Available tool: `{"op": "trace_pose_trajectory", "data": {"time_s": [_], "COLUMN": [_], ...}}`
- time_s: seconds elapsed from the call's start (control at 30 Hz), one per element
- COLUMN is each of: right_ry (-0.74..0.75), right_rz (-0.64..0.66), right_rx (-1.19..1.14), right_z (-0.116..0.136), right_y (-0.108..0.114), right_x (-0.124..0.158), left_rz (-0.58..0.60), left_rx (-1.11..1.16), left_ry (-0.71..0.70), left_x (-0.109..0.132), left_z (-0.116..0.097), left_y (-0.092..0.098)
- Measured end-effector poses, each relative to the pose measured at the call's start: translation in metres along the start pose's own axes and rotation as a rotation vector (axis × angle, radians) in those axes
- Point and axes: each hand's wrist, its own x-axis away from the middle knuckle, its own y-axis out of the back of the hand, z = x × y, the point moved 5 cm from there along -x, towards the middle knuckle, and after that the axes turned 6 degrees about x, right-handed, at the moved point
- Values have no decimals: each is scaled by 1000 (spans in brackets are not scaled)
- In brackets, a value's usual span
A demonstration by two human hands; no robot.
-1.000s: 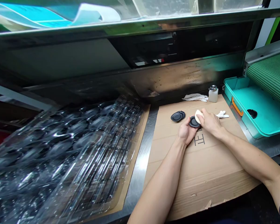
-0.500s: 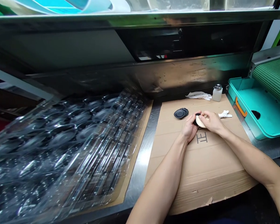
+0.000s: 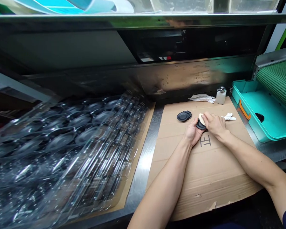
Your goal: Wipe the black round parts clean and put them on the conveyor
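Note:
My left hand [image 3: 192, 132] is closed around the edge of a round black plastic disc [image 3: 200, 126], held just above the cardboard sheet [image 3: 181, 178]. Pinched in my right hand [image 3: 214, 123] is a cream-coloured round pad [image 3: 201, 119], tilted against the disc's upper face. The far side of the disc lies partly behind the pad and my right fingers. To the left of my hands, a few similar black discs [image 3: 183, 116] lie overlapping on the cardboard. A crumpled white cloth or glove [image 3: 229, 117] is just beyond my right hand.
Stacked clear plastic trays [image 3: 85, 171] with black round parts fill the left side. At the back stand a pump bottle [image 3: 221, 95] and a white glove [image 3: 202, 98]. A teal bin [image 3: 271, 139] holding a black piece sits right, beside a green conveyor belt [image 3: 278, 78]. A metal shelf [image 3: 143, 21] crosses above.
My right hand has moved the pad up and left and tilted it on edge, so more of the black disc shows. My left hand keeps holding the disc.

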Motion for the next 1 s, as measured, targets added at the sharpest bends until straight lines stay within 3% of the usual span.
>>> {"op": "trace_pose_trajectory", "data": {"time_s": [0.1,0.23,0.43,0.57,0.7,0.8,0.9,1.0], "right_ry": [-63,-8,-40,22,-34,42,8,-95], "right_rz": [-1,45,64,84,59,55,24,-61], "right_rx": [48,31,31,7,19,9,5,-53], "right_z": [0,4,11,18,13,15,6,-22], "right_y": [-2,-6,-9,-10,-10,-13,-9,4], "right_x": [-4,6,12,12,14,16,13,4], "left_rz": [-41,-125,-114,-74,-125,-97,-119,-117], "left_rx": [15,76,87,80,84,81,89,82], "left_ry": [20,-13,-63,-27,-67,-14,-31,-37], "left_x": [3,3,0,2,2,1,1,2], "left_z": [-3,-11,-9,-5,-8,-6,-9,-14], "left_y": [-1,4,4,1,5,4,6,7]}}
